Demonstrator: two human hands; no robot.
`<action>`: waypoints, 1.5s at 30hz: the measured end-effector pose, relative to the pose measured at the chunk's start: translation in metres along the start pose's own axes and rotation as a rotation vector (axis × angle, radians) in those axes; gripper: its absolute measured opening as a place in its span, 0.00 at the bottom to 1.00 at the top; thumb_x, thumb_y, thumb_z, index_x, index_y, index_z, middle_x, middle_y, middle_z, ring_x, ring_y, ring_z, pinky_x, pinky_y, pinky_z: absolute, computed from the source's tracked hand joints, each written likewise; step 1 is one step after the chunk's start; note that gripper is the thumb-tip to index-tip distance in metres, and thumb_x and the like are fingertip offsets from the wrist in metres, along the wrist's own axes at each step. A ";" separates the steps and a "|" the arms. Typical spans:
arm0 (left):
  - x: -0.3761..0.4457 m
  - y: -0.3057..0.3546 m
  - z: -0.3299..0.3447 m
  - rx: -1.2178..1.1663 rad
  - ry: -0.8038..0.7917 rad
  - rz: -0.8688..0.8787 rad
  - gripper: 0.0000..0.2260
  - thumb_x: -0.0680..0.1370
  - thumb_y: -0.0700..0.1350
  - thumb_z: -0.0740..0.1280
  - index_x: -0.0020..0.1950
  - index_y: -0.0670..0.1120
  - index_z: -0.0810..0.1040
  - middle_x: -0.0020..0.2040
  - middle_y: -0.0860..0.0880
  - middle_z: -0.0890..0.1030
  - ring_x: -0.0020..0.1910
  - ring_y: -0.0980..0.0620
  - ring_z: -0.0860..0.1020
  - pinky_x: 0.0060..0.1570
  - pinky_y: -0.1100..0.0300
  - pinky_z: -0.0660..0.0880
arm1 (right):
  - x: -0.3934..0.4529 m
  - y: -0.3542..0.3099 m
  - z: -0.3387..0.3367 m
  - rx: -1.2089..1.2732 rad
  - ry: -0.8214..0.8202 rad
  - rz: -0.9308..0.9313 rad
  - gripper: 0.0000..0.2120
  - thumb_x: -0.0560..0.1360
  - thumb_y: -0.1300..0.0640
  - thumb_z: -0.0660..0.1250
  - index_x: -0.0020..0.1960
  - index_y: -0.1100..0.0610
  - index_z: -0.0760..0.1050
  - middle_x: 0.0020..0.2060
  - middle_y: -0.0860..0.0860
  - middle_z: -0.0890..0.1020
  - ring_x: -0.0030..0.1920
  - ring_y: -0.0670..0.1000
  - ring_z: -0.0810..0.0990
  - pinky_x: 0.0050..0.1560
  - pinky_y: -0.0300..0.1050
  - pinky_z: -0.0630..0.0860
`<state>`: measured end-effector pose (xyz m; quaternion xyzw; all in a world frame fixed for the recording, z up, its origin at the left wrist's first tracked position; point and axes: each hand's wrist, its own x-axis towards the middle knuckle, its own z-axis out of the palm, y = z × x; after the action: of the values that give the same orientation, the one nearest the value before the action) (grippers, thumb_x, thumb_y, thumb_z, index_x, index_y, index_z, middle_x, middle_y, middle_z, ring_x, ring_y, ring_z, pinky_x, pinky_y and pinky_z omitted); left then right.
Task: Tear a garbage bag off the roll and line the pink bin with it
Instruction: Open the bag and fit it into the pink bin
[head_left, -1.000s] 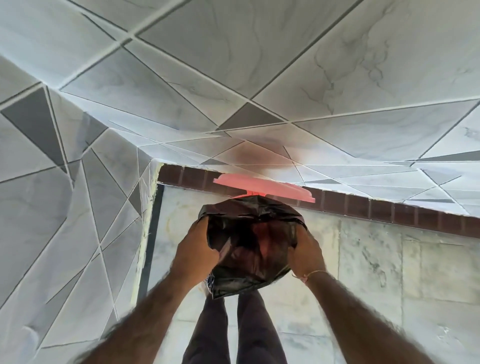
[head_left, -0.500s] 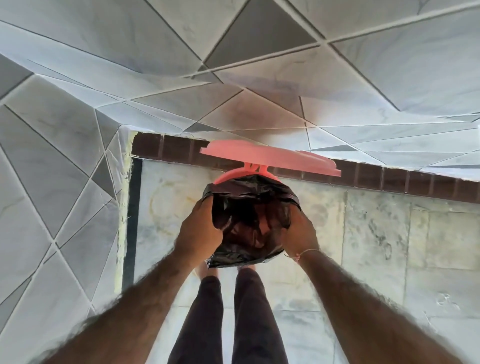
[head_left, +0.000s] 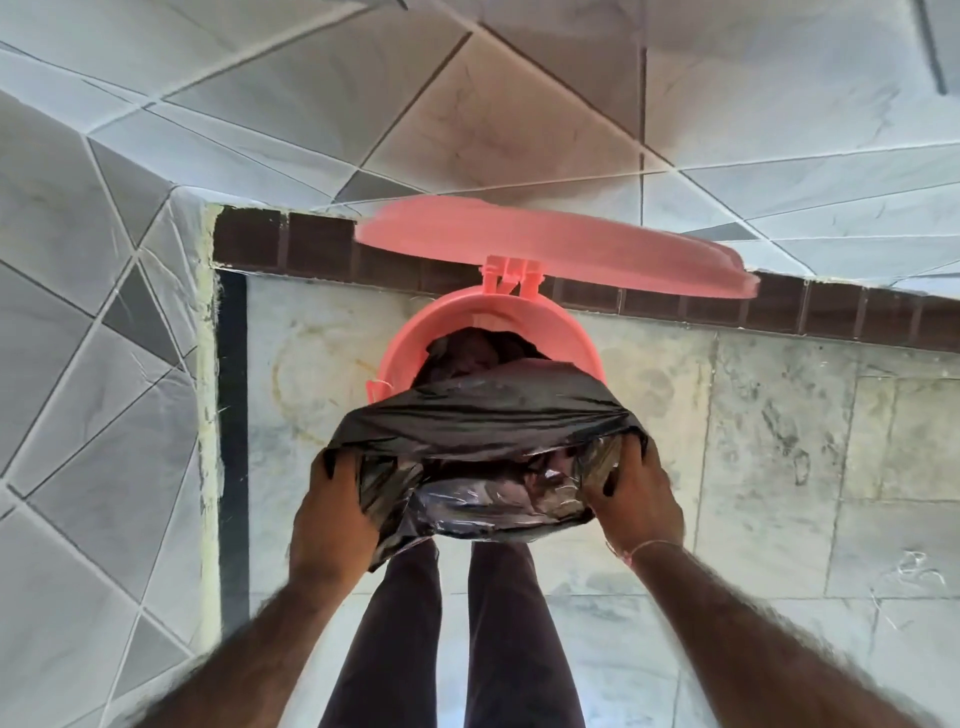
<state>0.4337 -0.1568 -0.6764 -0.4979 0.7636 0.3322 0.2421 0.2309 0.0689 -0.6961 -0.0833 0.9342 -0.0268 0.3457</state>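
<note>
The pink bin (head_left: 415, 332) stands on the floor against the wall, its pink lid (head_left: 550, 249) hinged up at the back. A black garbage bag (head_left: 483, 426) hangs over the bin's near rim, its far part tucked down inside. My left hand (head_left: 332, 514) grips the bag's left edge. On the other side my right hand (head_left: 631, 493) holds the right edge. Both hands stretch the bag's mouth wide just in front of the bin. The roll is not in view.
A tiled wall (head_left: 78, 364) closes in on the left and another wall (head_left: 779, 130) stands behind the bin, with a dark brick strip (head_left: 311, 249) at its foot. My legs (head_left: 447, 649) stand on the marble floor (head_left: 779, 467) below the bag.
My view has tilted down, so the bin and its raised lid now show fully. My hands have pulled the bag's mouth wider apart and drawn it lower over the bin's near rim.
</note>
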 end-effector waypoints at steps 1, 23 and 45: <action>0.001 -0.005 0.004 -0.007 -0.005 -0.011 0.31 0.71 0.49 0.73 0.70 0.52 0.61 0.67 0.42 0.71 0.55 0.37 0.79 0.54 0.43 0.78 | 0.001 0.007 0.005 -0.003 -0.009 0.003 0.25 0.72 0.45 0.65 0.65 0.47 0.61 0.69 0.50 0.66 0.58 0.63 0.76 0.43 0.54 0.74; 0.136 0.029 -0.055 0.241 -0.010 0.447 0.33 0.67 0.35 0.68 0.70 0.49 0.65 0.60 0.42 0.70 0.54 0.36 0.77 0.48 0.45 0.78 | 0.118 -0.038 -0.064 0.015 0.161 -0.284 0.16 0.77 0.51 0.57 0.64 0.45 0.66 0.48 0.59 0.81 0.45 0.65 0.80 0.44 0.55 0.77; 0.171 0.080 -0.054 -0.229 -0.210 -0.204 0.11 0.80 0.44 0.60 0.43 0.39 0.76 0.43 0.39 0.78 0.40 0.42 0.77 0.37 0.55 0.74 | 0.141 -0.057 -0.030 0.789 -0.217 0.208 0.28 0.69 0.35 0.65 0.39 0.61 0.81 0.44 0.59 0.86 0.43 0.56 0.81 0.49 0.51 0.75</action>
<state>0.2920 -0.2769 -0.7388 -0.5594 0.6371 0.4408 0.2949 0.1141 -0.0123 -0.7576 0.1478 0.8139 -0.3384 0.4486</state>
